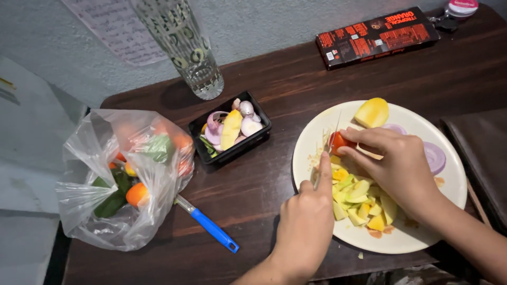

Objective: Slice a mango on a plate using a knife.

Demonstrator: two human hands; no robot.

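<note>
Your left hand (306,221) is closed around the handle of a knife (328,153), index finger laid along its spine, the blade angled down onto a small red tomato (338,141). Your right hand (398,171) pinches that tomato narrowly with its fingertips (353,134), holding it on the left part of the white plate (311,142).

Curl those fingertips back from the blade, since they sit just beside its edge. Press straight down so the round tomato does not roll, and let the blade meet the plate squarely.

Room on the plate is tight: chopped yellow-green fruit pieces (359,203) are heaped just below the tomato, a mango half (372,112) lies above, and red onion slices (434,157) lie under and beyond your right wrist.

The plate's near rim sits close to the front edge of the dark wooden worktop (296,79), so avoid pushing it towards you. To the left stand a black tray of peelings (231,128), a blue-handled tool (211,228) and a plastic bag of vegetables (124,177); a glass (185,47) stands behind the tray.
</note>
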